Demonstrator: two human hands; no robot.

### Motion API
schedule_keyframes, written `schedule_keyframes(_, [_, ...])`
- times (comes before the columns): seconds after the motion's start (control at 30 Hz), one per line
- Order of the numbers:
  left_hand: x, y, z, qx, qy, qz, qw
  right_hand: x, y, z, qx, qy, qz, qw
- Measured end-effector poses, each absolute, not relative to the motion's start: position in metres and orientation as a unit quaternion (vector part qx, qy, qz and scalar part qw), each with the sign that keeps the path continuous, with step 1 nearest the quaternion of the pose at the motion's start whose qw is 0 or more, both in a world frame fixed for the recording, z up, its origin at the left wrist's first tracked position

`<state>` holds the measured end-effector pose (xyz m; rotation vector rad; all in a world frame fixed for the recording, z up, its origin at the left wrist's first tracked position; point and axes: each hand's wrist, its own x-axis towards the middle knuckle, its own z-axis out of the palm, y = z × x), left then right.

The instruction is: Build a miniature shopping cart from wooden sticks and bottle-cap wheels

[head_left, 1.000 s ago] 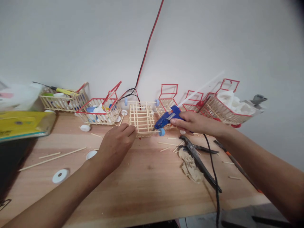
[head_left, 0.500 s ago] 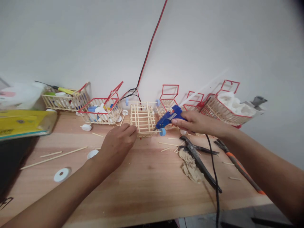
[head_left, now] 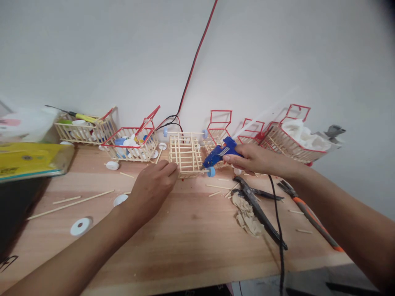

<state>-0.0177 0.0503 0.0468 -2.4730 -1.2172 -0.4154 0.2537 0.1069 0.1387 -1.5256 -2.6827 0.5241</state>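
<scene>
A small cart frame [head_left: 185,153] of pale wooden sticks lies on the wooden table [head_left: 191,234] near the wall, with light blue wheels on its axles. My left hand [head_left: 152,189] rests against its lower left corner, fingers curled and pinching the frame. My right hand [head_left: 253,159] is closed round a blue glue gun [head_left: 219,152]. The gun's nozzle points at the frame's lower right corner, beside a blue wheel [head_left: 211,171]. A clear glue stick juts from the gun's back.
Finished stick carts with red rims [head_left: 132,143] [head_left: 290,139] line the wall. Black pliers [head_left: 257,207], crumpled paper [head_left: 245,213], orange-handled cutters [head_left: 308,213] and the gun's black cord [head_left: 279,230] lie right. Loose sticks [head_left: 70,203], white caps [head_left: 80,226] and a yellow box [head_left: 31,160] sit left.
The view shifted slightly. Both hands stay at the cart frame, and the glue gun's nozzle stays at the lower right corner.
</scene>
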Motion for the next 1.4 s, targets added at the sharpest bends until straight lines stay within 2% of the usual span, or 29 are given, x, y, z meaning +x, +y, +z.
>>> schedule_keyframes(0.33, [-0.018, 0.05, 0.046, -0.872, -0.429, -0.146, 0.183, 0.252, 0.101, 0.144, -0.502, -0.852, 0.148, 0.01])
schedule_keyframes(0.7, [-0.017, 0.049, 0.049, -0.873, -0.435, -0.139, 0.171, 0.242, 0.109, 0.129, -0.462, -0.868, 0.178, 0.031])
schedule_keyframes(1.4, [-0.017, 0.049, 0.049, -0.869, -0.439, -0.146, 0.175, 0.242, 0.107, 0.133, -0.465, -0.863, 0.195, 0.037])
